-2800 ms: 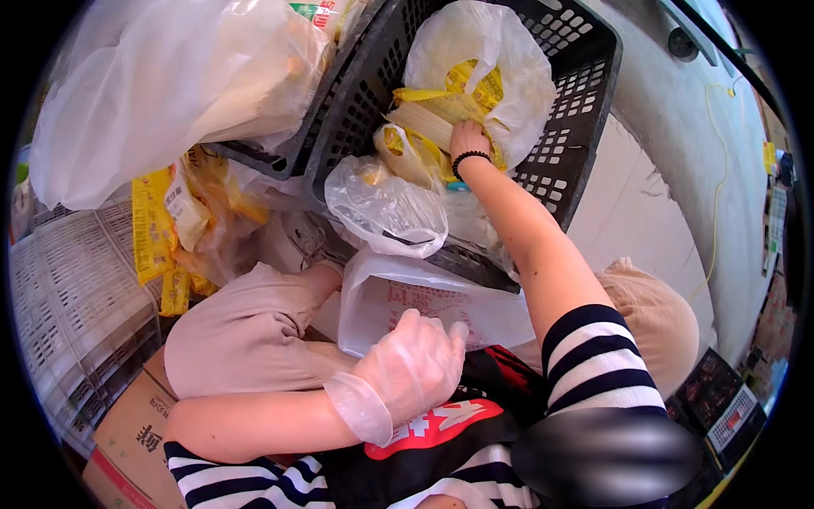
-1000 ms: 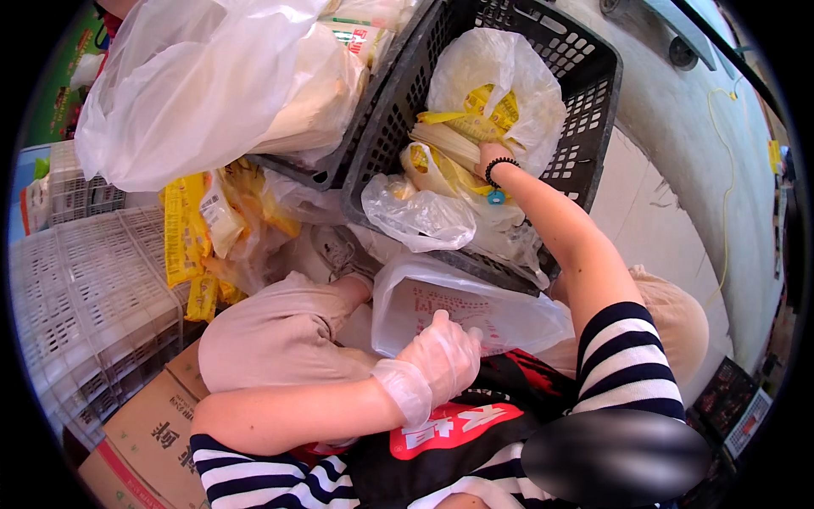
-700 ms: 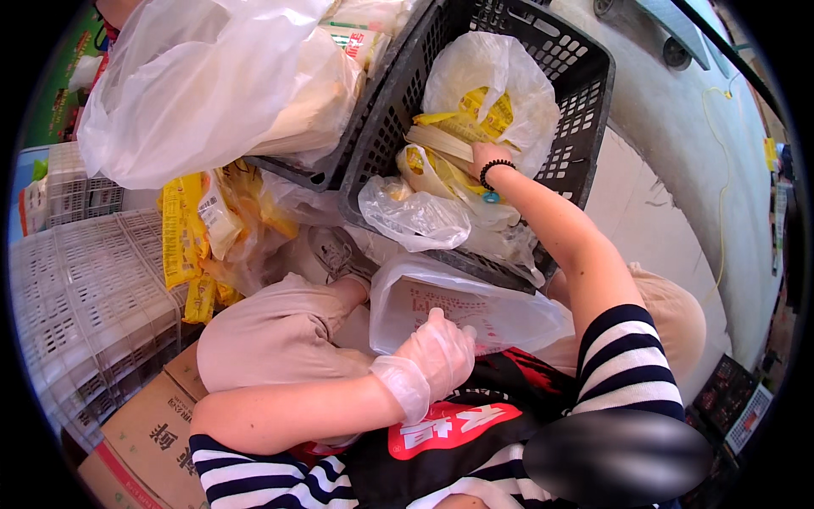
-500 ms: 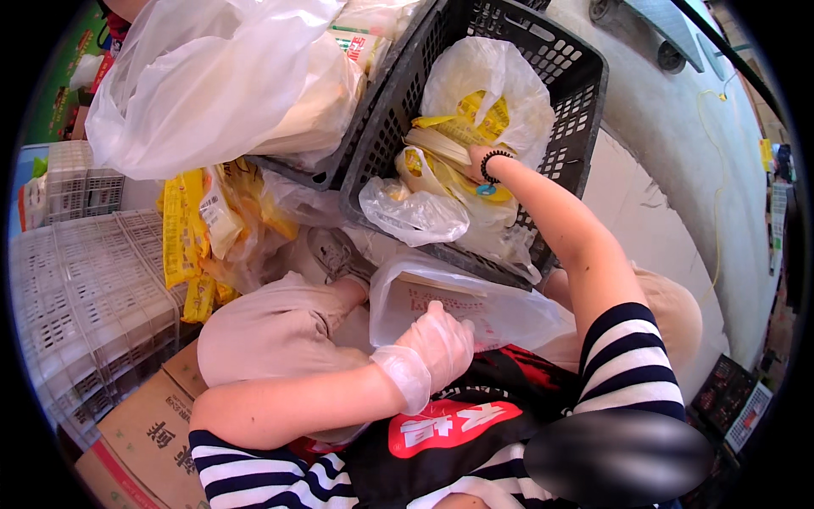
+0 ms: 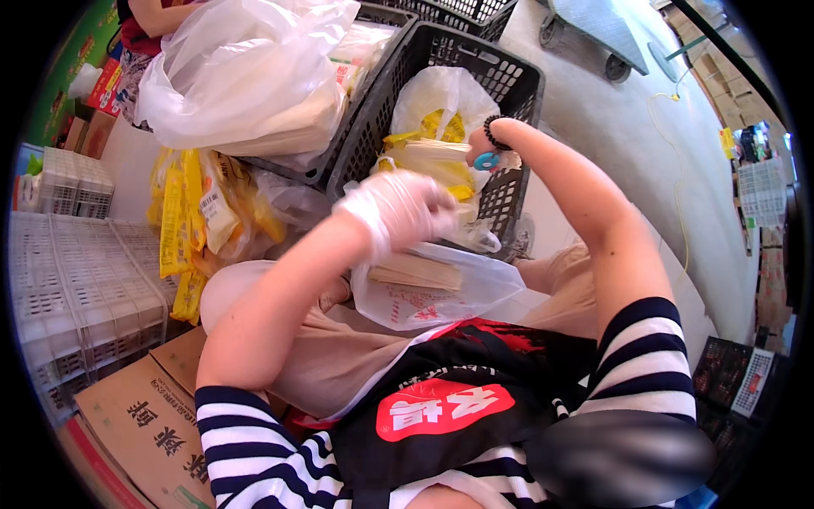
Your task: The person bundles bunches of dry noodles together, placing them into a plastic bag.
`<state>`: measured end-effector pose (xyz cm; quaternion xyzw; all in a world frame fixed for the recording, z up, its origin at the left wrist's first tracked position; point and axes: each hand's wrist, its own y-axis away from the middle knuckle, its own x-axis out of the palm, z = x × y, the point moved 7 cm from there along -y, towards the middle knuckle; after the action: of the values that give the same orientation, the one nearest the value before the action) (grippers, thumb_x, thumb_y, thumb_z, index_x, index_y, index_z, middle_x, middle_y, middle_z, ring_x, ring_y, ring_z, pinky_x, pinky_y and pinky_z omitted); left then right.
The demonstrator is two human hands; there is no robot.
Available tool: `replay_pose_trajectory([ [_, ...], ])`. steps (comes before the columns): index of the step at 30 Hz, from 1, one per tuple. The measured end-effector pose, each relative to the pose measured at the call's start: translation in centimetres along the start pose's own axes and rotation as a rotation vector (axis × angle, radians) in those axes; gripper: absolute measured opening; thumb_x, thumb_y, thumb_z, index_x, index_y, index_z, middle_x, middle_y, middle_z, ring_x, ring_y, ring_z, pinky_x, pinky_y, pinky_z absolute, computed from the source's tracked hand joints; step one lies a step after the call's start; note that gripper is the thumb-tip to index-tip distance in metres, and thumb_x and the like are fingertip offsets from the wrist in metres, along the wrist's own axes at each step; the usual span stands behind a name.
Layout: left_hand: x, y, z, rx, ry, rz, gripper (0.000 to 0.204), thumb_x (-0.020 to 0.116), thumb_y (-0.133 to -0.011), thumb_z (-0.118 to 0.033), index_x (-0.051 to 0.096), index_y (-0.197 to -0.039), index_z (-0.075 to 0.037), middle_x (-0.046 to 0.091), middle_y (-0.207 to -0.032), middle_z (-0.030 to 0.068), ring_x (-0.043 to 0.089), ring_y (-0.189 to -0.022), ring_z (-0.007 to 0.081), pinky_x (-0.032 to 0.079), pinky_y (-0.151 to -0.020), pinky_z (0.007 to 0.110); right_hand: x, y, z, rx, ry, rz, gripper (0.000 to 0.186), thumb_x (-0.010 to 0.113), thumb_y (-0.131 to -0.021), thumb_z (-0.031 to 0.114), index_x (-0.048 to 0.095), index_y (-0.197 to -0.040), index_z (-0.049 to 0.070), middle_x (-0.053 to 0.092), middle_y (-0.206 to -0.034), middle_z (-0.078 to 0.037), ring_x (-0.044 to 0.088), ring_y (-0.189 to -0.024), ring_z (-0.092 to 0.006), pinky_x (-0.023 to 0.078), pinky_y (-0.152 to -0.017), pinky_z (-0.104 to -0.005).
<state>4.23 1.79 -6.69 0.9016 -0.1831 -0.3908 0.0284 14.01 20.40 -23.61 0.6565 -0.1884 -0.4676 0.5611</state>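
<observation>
My right hand (image 5: 486,154), bare with a black beaded bracelet, is closed on a bundle of thin pale flat strips (image 5: 434,153) above a black plastic crate (image 5: 530,89). Inside that crate are clear and yellow plastic bags (image 5: 445,89). My left hand (image 5: 403,208), in a clear disposable glove, hovers over the crate's near edge, its fingers smeared by motion. Below it, a translucent white bag with red print (image 5: 487,293) lies on my lap, its mouth spread. More pale strips (image 5: 415,271) rest in this bag.
A second black crate (image 5: 309,170) at left holds a large white plastic bag (image 5: 237,76). Yellow packaging (image 5: 182,220) hangs beside it. White lattice crates (image 5: 85,288) and a cardboard box (image 5: 148,416) stand at left. At far right is a wheeled cart (image 5: 598,34). Another person's arm (image 5: 157,17) shows at top left.
My left hand has left the lap bag's edge and risen toward the crate. The strips in my right hand show more clearly. The lap bag gapes wider, and the whole view has shifted.
</observation>
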Motion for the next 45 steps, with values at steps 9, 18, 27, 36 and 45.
replay_pose_trajectory([
  [9,-0.5,-3.7,2.6,-0.257,1.136,0.085,0.069,0.058,-0.081,-0.056,0.046,-0.127,-0.005,0.058,-0.115,0.0157,0.058,-0.104,0.0239,0.045,-0.091,0.035,0.9,17.9,3.7,-0.647,-1.051,-0.128,0.012,0.055,-0.090,0.021,0.053,-0.094,0.009,0.051,-0.077,0.003,0.050,-0.062,-0.0050,0.046,-0.053,-0.0209],
  [18,-5.2,-5.0,0.7,-0.026,1.568,-0.366,0.025,0.060,-0.087,-0.036,0.054,-0.092,-0.013,0.053,-0.066,-0.0012,0.054,-0.063,0.0149,0.050,-0.060,0.029,2.9,19.0,11.3,-1.127,-1.463,0.114,0.019,0.051,-0.093,0.021,0.047,-0.107,0.009,0.043,-0.077,0.004,0.041,-0.062,-0.0056,0.036,-0.053,-0.0200],
  [27,-13.2,-2.1,-4.4,0.200,1.185,-0.790,0.025,0.059,-0.089,-0.032,0.047,-0.077,-0.014,0.043,-0.061,-0.0041,0.047,-0.058,0.0101,0.047,-0.069,0.031,3.3,13.9,10.9,-1.294,-2.293,0.513,0.051,0.032,-0.097,0.037,0.039,-0.128,-0.003,0.050,-0.124,-0.020,0.051,-0.116,-0.0321,0.044,-0.096,-0.0403],
  [36,-8.6,-3.9,-4.1,0.237,1.084,-0.698,0.025,0.058,-0.089,-0.025,0.046,-0.074,-0.010,0.044,-0.065,-0.0010,0.047,-0.061,0.0122,0.046,-0.070,0.032,2.6,12.8,10.6,-1.356,-2.536,0.425,0.037,0.030,-0.097,0.020,0.048,-0.122,0.000,0.054,-0.117,-0.016,0.056,-0.105,-0.0269,0.048,-0.094,-0.0380],
  [45,-8.6,-3.3,-4.5,0.236,1.049,-0.722,0.018,0.057,-0.087,-0.023,0.051,-0.079,-0.008,0.051,-0.070,0.0009,0.052,-0.065,0.0125,0.048,-0.069,0.030,2.3,12.8,10.8,-1.421,-2.545,0.451,0.038,0.033,-0.096,0.021,0.042,-0.122,-0.007,0.053,-0.118,-0.021,0.054,-0.107,-0.0329,0.044,-0.096,-0.0432],
])
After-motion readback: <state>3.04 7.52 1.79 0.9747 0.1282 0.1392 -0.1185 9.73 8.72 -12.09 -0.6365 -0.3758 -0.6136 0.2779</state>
